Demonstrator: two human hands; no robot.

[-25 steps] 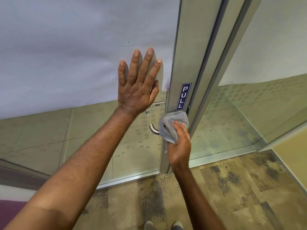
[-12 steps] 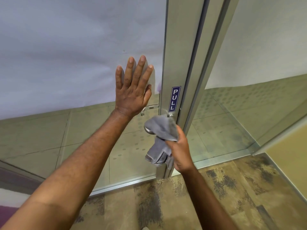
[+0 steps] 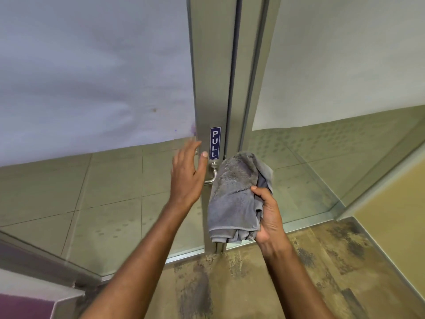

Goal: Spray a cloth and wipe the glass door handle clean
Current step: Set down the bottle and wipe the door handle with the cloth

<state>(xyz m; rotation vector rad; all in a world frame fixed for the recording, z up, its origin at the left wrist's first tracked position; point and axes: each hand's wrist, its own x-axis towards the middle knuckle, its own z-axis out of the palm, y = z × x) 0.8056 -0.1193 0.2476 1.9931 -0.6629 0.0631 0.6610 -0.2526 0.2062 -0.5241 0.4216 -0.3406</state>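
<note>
left hand [image 3: 187,174]: I'm seeing it hovering, fingers spread, empty, just by the door handle [image 3: 212,174].
right hand [image 3: 268,217]: gripping the grey cloth [image 3: 234,199], bunched beside the handle, not on it.
progress: I'm guessing wiping is unfinished; no spray bottle showing.

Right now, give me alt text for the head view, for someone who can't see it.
The right hand holds a bunched grey cloth just right of the metal door handle, while the open left hand hovers in front of the handle. A blue PULL sign sits on the door frame above.
</note>
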